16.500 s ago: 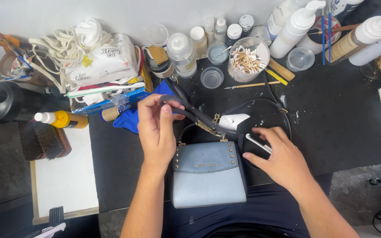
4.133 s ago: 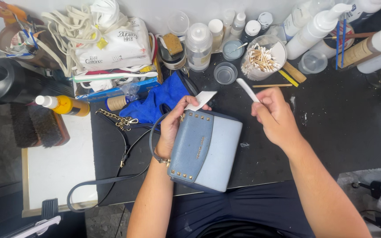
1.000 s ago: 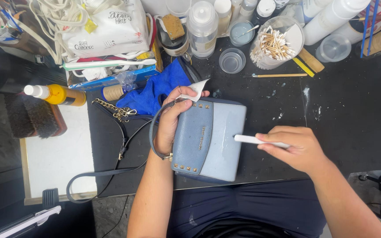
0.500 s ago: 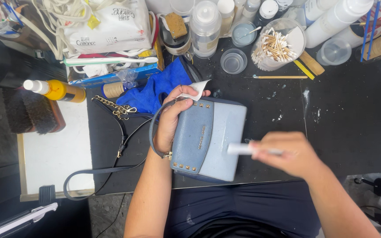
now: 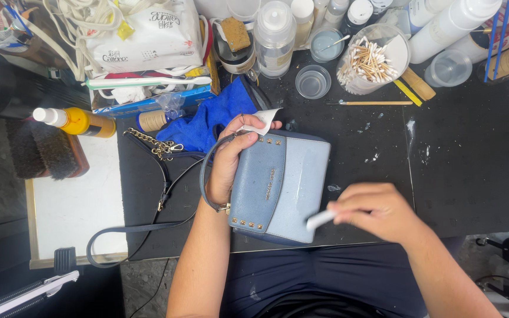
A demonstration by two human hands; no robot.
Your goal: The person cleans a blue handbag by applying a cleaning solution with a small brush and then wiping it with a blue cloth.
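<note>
Handbag (image 5: 281, 185), pale blue, lies on the black bench (image 5: 472, 159), left hand (image 5: 234, 159) clamped on its end with a white scrap. Right hand (image 5: 378, 212), pinching a white stick (image 5: 320, 219), has slid from mid-panel to the lower corner, so rubbing moves along.

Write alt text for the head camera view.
A person's left hand steadies a light blue handbag on a black work mat while the right hand presses a small white stick against its lower corner. Bottles, cotton swabs and a blue cloth crowd the far edge.
</note>
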